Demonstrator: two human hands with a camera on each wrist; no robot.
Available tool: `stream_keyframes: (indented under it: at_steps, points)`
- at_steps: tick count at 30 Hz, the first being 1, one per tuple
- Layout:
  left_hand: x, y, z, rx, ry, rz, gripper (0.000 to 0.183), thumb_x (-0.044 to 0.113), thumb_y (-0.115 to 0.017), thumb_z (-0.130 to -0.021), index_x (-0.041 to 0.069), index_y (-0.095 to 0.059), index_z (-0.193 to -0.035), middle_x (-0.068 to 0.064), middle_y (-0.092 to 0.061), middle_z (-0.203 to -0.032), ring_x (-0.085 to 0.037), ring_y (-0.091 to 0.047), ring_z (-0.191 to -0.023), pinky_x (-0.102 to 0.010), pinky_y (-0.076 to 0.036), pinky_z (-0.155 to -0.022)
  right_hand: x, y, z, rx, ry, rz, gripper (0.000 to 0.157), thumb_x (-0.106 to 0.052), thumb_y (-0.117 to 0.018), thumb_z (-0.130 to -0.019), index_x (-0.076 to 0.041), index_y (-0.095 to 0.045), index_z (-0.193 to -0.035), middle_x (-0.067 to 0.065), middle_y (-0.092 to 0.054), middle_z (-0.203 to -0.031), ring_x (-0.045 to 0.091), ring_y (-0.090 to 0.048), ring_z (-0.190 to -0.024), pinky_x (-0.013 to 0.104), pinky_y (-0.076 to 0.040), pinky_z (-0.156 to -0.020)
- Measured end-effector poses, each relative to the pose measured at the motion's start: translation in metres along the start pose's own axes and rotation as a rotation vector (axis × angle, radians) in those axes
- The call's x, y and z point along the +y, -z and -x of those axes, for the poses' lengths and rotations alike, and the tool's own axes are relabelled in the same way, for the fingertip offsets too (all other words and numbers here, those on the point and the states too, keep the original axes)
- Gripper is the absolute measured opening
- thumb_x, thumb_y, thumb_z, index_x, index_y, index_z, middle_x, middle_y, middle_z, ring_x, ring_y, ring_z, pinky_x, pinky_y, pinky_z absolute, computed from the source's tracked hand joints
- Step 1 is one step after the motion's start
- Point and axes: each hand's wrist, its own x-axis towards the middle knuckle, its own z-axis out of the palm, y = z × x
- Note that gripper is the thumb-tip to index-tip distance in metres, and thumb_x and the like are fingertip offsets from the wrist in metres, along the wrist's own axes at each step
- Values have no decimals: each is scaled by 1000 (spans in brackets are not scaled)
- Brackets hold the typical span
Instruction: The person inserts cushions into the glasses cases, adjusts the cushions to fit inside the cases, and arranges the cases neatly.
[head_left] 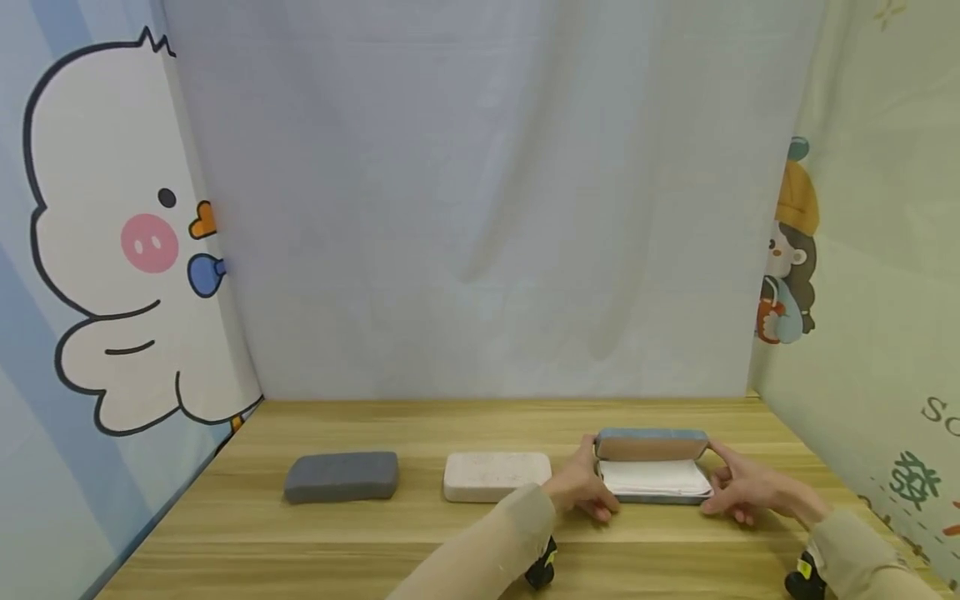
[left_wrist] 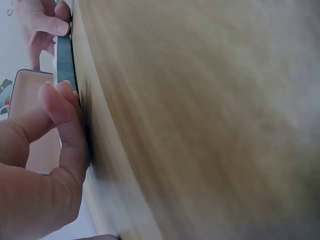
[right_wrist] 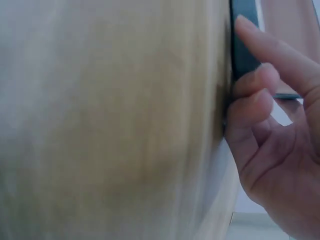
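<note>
A blue glasses case stands with its lid raised on the right part of the table. Inside its base lies a folded white cloth or paper; the lid's lining looks pinkish brown. My left hand grips the case's left end, one finger up by the lid and others low at the front corner. At the opposite end my right hand holds the case in a like way. The left wrist view shows curled fingertips against the base's dark front side. In the right wrist view, fingers touch that same side.
A white glasses case lies closed just left of my left hand, partly behind the sleeve. Farther left is a closed dark grey case. The wooden table ends at a pale curtain behind, with printed curtains at both sides.
</note>
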Motion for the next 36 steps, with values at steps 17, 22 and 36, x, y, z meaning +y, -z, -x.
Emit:
stream_keyframes:
  at_steps: [17, 22, 36]
  points:
    - [-2, -2, -1, 53, -2, -17, 79, -21, -71, -71, 23, -37, -126, -18, -63, -60, -14, -51, -35, -21, -47, -36, 10, 1, -3, 0, 30, -145, 118, -2, -68, -86, 0, 38, -140, -2, -51, -75, 3, -56, -51, 17, -49, -47]
    - [-2, -1, 1, 47, -4, -7, 77, -22, -70, -71, 24, -36, -124, -20, -67, -64, -14, -51, -35, -21, -47, -36, 10, 0, -3, -3, 19, -176, 118, -2, -67, -87, -1, 39, -139, -1, -51, -77, 3, -55, -52, 17, -50, -47]
    - [-3, 0, 0, 39, -26, -19, 72, -20, -70, -73, 22, -37, -120, -21, -69, -66, -14, -51, -35, -24, -50, -37, 12, 1, -6, -41, 66, -174, 72, -1, -62, -91, -28, -15, -138, -1, -52, -76, 3, -57, -53, 17, -49, -46]
